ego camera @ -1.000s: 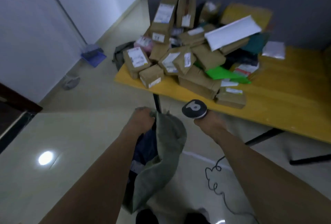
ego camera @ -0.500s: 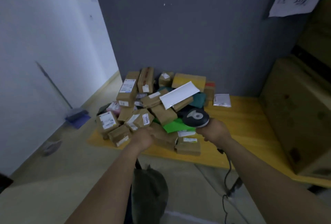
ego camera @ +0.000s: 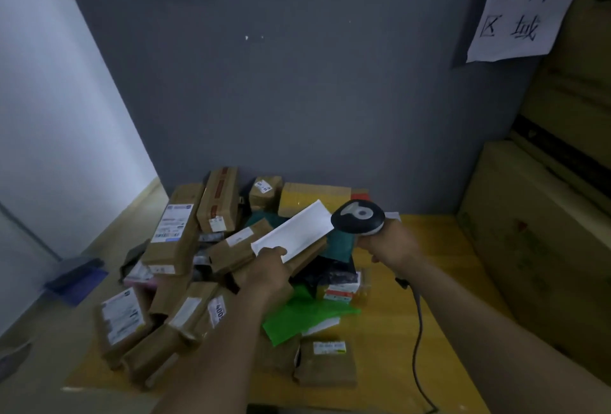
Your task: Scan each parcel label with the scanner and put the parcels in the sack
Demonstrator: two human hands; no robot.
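Head view: white parcel (ego camera: 294, 231) in left hand (ego camera: 264, 273) slants up-right toward scanner (ego camera: 358, 218).

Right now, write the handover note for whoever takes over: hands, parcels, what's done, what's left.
Left hand grips the near end of the white parcel at the top of the pile.
Right hand holds the scanner, its head beside the parcel's far end.
The pile of parcels sits on the yellow table; the sack is out of view.
Done: white parcel gripped.
Left: scan it, sack it, then work through the pile.
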